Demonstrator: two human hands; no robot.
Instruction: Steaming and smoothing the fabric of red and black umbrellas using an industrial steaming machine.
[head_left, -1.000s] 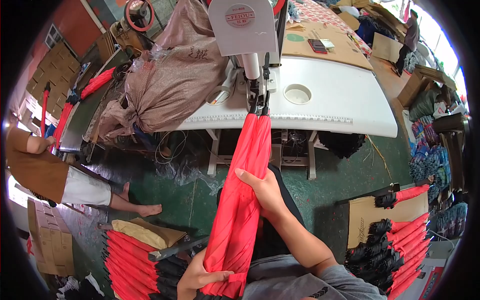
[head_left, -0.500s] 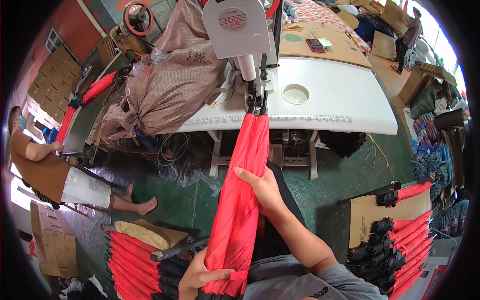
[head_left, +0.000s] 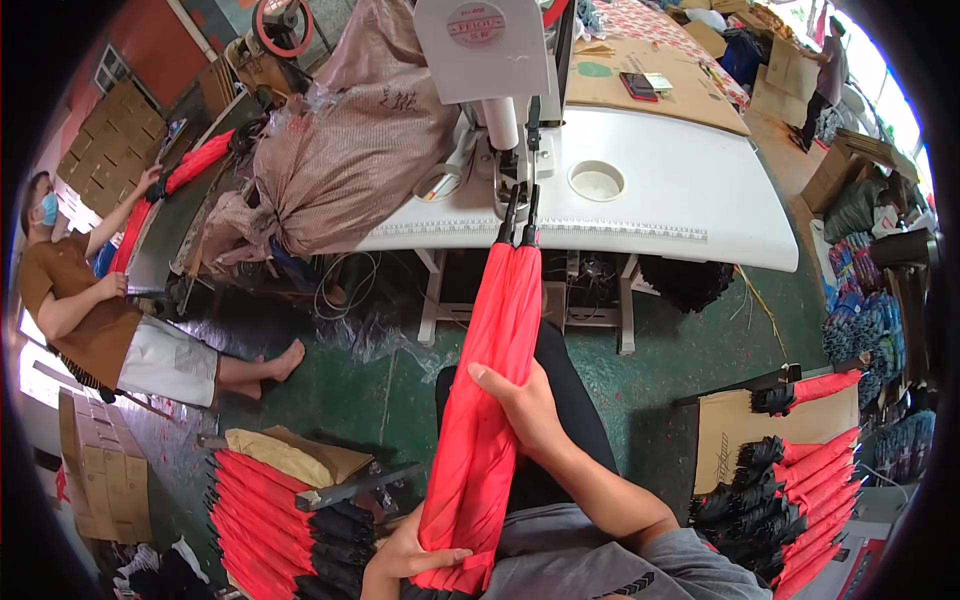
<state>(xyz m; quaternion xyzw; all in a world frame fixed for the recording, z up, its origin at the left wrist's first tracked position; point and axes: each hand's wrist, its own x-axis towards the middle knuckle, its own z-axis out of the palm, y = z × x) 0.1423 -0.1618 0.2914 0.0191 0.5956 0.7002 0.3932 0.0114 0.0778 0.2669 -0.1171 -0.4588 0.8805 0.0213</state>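
Note:
Two closed red umbrellas (head_left: 470, 450) lie side by side, slanting from my lap toward a white machine (head_left: 485, 60) on a white table (head_left: 680, 180). Their black tips point to the machine's metal working part, at the table's front edge; whether they touch it I cannot tell. My right hand (head_left: 520, 405) is wrapped round the middle of the pair, its thumb on top. Lower down, my left hand (head_left: 410, 555) grips the near end from the left side, thumb across the red cloth.
Stacked red and black umbrellas lie at lower left (head_left: 265, 520) and lower right (head_left: 800, 500). A bulging woven sack (head_left: 350, 160) leans on the table's left part. A person (head_left: 80, 290) stands at far left, another (head_left: 825, 85) at the far right. A phone (head_left: 638, 87) rests on cardboard behind.
The umbrellas have come back slightly toward me, baring more of their black tips. At left, the other person has raised an arm toward a red umbrella.

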